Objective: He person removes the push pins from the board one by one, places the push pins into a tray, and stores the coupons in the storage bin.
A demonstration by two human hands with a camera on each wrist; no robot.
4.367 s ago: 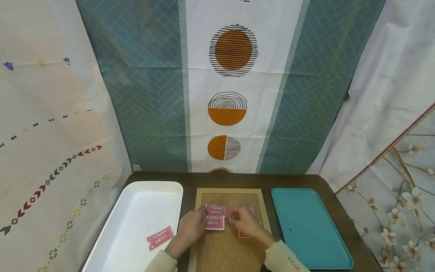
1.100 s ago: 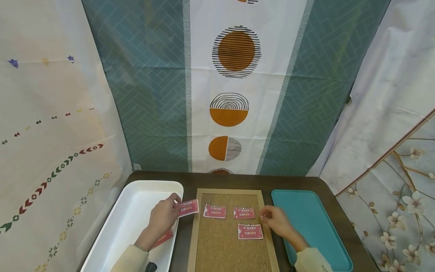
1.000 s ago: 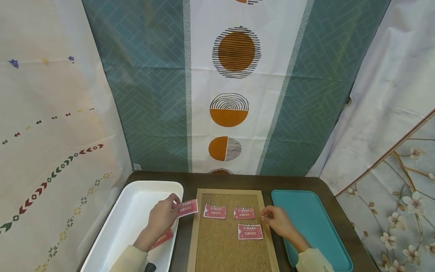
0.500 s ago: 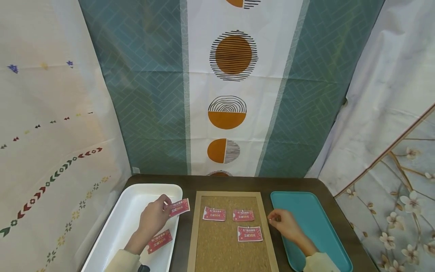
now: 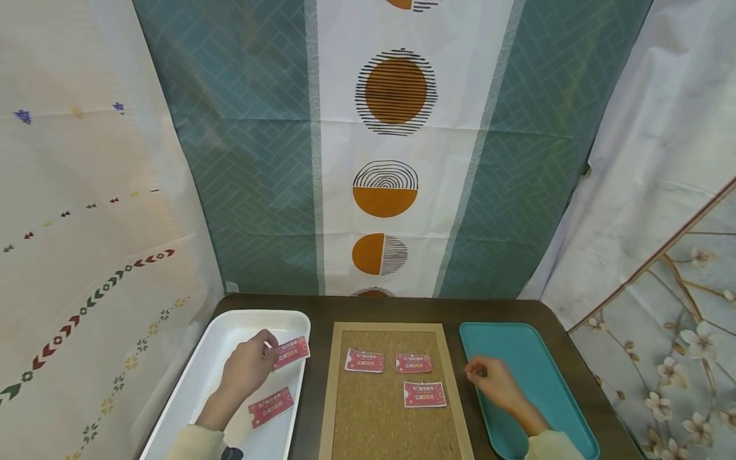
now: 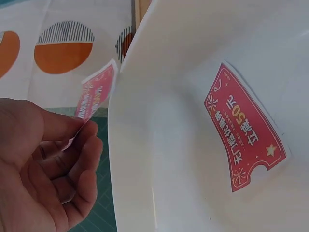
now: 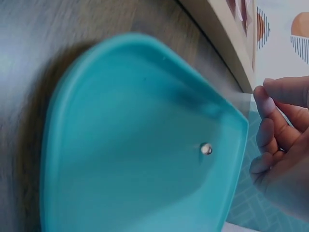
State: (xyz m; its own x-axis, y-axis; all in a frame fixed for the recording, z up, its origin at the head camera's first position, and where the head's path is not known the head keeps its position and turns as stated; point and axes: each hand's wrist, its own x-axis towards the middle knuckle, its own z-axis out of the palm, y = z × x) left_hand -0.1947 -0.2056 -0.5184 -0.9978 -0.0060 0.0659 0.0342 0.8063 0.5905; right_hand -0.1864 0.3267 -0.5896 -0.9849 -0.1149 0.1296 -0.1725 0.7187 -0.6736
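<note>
Over the white tray, my left hand pinches a red paper coupon by its end between thumb and fingers. Another red coupon lies in the tray below. My right hand hovers at the near-left side of the teal tray. Its thumb and index tips meet on what looks like a tiny thumbtack, mostly hidden by them. A small shiny metal thumbtack lies in the teal tray. Three red coupons, including the lowest coupon, are pinned to the cork board.
The wood-framed board stands between the two trays on a dark table. A patterned cloth hangs behind the table, with pale curtains on the left and right sides.
A coupon has come off the board with my left hand, which has carried it left over the white tray. My right hand has moved right from the board to the teal tray.
</note>
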